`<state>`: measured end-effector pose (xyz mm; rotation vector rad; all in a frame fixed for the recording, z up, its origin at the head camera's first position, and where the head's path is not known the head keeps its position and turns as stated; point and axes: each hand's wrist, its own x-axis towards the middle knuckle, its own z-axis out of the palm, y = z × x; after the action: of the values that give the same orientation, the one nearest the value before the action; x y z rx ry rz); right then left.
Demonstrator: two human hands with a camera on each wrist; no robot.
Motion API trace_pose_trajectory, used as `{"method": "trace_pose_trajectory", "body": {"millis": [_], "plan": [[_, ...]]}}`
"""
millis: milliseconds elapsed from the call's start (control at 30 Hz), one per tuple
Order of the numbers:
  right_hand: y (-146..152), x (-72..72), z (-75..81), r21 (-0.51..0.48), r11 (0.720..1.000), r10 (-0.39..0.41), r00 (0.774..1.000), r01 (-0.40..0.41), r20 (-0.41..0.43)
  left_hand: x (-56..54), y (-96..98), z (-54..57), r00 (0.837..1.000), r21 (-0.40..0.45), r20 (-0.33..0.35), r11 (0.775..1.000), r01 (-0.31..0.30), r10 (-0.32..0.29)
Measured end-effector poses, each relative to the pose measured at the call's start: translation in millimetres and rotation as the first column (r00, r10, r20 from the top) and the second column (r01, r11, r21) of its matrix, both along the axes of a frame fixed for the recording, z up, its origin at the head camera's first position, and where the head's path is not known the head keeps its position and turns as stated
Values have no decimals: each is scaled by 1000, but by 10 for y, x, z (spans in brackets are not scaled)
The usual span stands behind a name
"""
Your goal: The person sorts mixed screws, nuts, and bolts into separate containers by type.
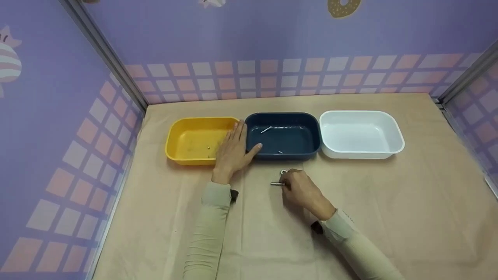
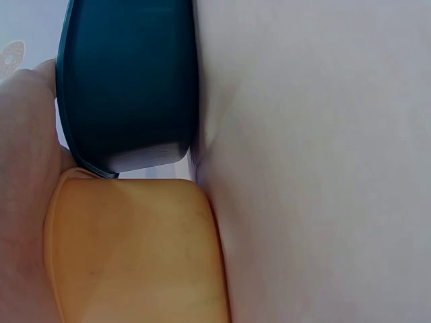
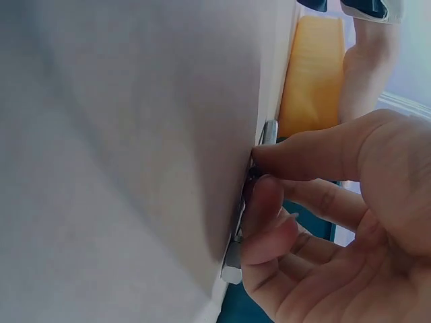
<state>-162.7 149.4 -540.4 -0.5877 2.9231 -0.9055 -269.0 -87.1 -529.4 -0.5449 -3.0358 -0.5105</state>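
Observation:
My left hand [image 1: 232,151] rests with straight fingers across the neighbouring rims of the yellow tray [image 1: 171,157] and the dark blue tray [image 1: 288,156], its thumb over the blue one. On the table in front of the blue tray, my right hand [image 1: 301,189] pinches a silver metal bolt [image 1: 276,184] between thumb and fingertips. In the right wrist view the bolt's hex head [image 3: 232,262] shows beyond the curled fingers, which hide its middle. Just past those fingertips lies a small silver nut [image 1: 283,172].
A white tray [image 1: 362,154] stands to the right of the blue one. Inside the blue tray are a thin silver screw [image 1: 266,129] and a smaller metal piece [image 1: 280,152]. Tiny metal bits [image 1: 208,148] lie in the yellow tray. Patterned walls [image 1: 272,39] enclose the table.

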Motion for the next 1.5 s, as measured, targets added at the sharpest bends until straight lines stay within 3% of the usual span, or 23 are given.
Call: {"method": "trace_pose_trajectory", "body": {"millis": [300, 567, 733, 933, 1200, 1500], "plan": [[-4, 1, 7, -24, 999, -28, 999, 29, 41, -6, -2, -10, 1000, -3, -2, 1000, -4, 4], [28, 10, -22, -59, 998, 22, 1000, -22, 6, -3, -9, -11, 1000, 16, -14, 1000, 0, 0], [50, 9, 22, -114, 992, 52, 999, -52, 2, 5, -12, 5, 1000, 24, -22, 1000, 10, -9], [73, -12, 75, -139, 990, 24, 999, -19, 36, 8, -10, 6, 1000, 19, -19, 1000, 7, -7], [117, -69, 135, -208, 978, 15, 1000, -10, 22, 10, -5, 2, 1000, 18, -8, 1000, 3, -3], [140, -154, 243, -195, 981, 16, 1000, -18, -12, 8, -6, 7, 1000, 28, -10, 1000, -1, 1]]}}
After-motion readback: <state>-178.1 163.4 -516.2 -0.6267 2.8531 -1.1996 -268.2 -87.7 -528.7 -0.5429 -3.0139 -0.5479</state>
